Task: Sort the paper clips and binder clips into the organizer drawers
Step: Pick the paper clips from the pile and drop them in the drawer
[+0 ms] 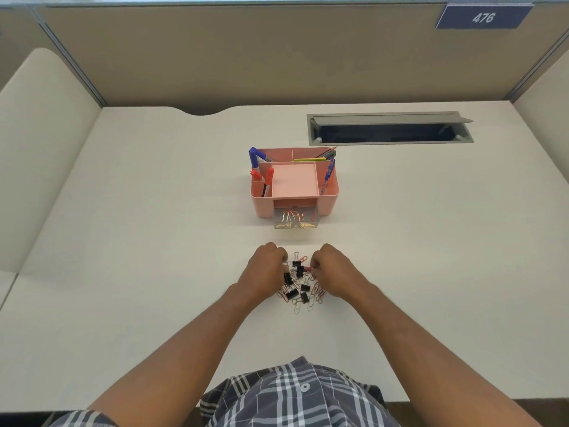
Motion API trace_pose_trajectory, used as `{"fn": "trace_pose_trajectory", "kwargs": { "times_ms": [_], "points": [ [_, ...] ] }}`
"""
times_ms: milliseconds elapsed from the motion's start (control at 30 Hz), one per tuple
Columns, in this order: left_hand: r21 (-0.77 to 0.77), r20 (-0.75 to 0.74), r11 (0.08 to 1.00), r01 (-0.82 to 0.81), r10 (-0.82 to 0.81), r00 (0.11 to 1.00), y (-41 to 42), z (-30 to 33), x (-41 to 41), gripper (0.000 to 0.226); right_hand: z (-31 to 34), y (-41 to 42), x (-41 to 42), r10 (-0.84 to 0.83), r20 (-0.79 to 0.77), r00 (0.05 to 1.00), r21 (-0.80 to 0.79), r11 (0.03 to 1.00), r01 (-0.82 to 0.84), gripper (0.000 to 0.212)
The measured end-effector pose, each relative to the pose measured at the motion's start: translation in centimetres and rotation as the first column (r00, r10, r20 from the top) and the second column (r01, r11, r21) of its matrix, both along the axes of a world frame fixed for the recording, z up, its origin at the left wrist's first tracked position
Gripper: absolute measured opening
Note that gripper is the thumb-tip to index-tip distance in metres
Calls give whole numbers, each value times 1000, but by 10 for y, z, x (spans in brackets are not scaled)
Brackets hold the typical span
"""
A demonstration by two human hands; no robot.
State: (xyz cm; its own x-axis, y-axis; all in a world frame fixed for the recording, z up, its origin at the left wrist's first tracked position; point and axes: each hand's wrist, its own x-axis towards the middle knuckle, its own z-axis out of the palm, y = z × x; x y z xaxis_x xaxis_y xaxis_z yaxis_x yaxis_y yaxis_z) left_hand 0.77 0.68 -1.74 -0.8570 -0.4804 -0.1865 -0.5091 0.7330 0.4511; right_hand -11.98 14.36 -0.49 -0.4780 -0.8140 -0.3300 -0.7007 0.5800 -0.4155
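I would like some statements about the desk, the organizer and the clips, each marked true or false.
1. The clear drawer of the pink organizer is pulled out and holds paper clips. True.
2. The mixed clip pile lies between the left hand and the right hand. True.
3. The binder clips are white. False: they are black.
4. The pile lies behind the organizer. False: it lies in front, nearer the person.
5. Pens stand in the organizer. True.

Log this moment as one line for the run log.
stage: picking from mixed clip pile | left hand: in pile | right hand: pinching a red clip | clear drawer: open, holds paper clips
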Motion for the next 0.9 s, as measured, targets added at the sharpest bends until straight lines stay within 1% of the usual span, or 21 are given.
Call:
{"fn": "trace_pose_trajectory", "kwargs": {
  "times_ms": [67, 200, 400, 533, 633, 733, 900],
  "points": [
    [-1, 4, 1000, -8, 8, 1000, 1, 1, 0, 7, 2, -1, 0, 12, 5, 1000, 6, 1000, -12, 8],
    [15, 23, 1000, -19, 19, 1000, 2, 5, -2, 12, 4, 0, -2, -4, 38, 999, -9, 1000, 5, 11],
    [-2, 36, 1000, -3, 3, 999, 2, 5, 0, 20, 6, 2, -8, -17, 67, 998, -21, 1000, 19, 27],
    [8, 28, 999, -31, 31, 999, 1, 5, -2, 16, 6, -6, -6, -83, 37, 996, -97, 992, 86, 28],
    [-12, 12, 998, -57, 57, 998, 1, 3, -1, 6, 4, -15, -2, -25, 17, 1000, -70, 997, 26, 25],
    [-34, 18, 995, -95, 96, 995, 1, 2, 1, 10, 1, -19, 2, 36, -23, 999, -45, 998, -37, 19],
    [-33, 48, 993, -117, 118, 992, 0, 6, 0, 18, -1, -19, 6, 56, -35, 998, -8, 998, -56, 13]
  ]
}}
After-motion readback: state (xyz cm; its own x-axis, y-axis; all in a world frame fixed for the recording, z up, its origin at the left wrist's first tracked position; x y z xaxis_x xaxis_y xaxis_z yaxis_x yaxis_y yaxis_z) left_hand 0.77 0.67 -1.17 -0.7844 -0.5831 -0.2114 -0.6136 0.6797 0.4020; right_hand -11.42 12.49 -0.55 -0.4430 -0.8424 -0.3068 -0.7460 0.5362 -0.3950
